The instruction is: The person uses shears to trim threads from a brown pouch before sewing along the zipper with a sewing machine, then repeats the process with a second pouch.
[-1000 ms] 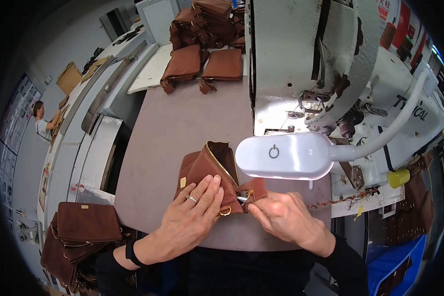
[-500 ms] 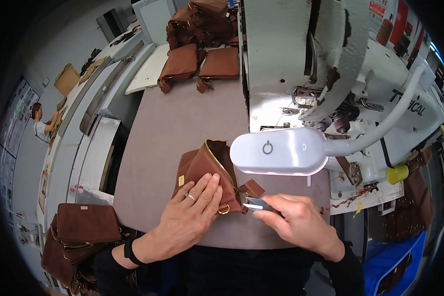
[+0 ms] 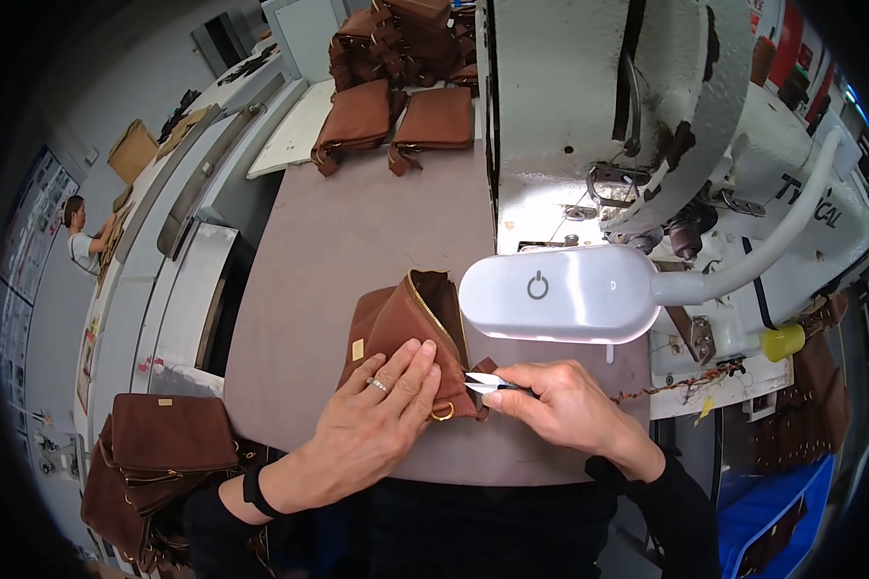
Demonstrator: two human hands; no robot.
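Note:
A brown bag [image 3: 393,315] lies on the table with its gold zipper open along the upper right side. My left hand [image 3: 384,405] rests flat on the bag, fingers stretched out and pressing it down, close to a gold ring [image 3: 442,412] at its lower corner. In my right hand [image 3: 560,403] is a pair of thread snips [image 3: 483,383], gripped between thumb and fingers. Their pointed blades stand a little apart at the bag's right edge, beside a small brown tab [image 3: 487,366] partly hidden by the hand.
A white lamp [image 3: 560,294] hangs over the table right of the bag, before a sewing machine [image 3: 550,183]. Brown bags [image 3: 434,121] lie at the back; more bags [image 3: 172,434] are stacked at left. A blue bin [image 3: 777,526] stands at lower right. Another person [image 3: 82,241] works far left.
My right hand has moved slightly left and up, bringing the snips' blades to the bag's edge. My left hand still presses on the bag. The view has shifted a little.

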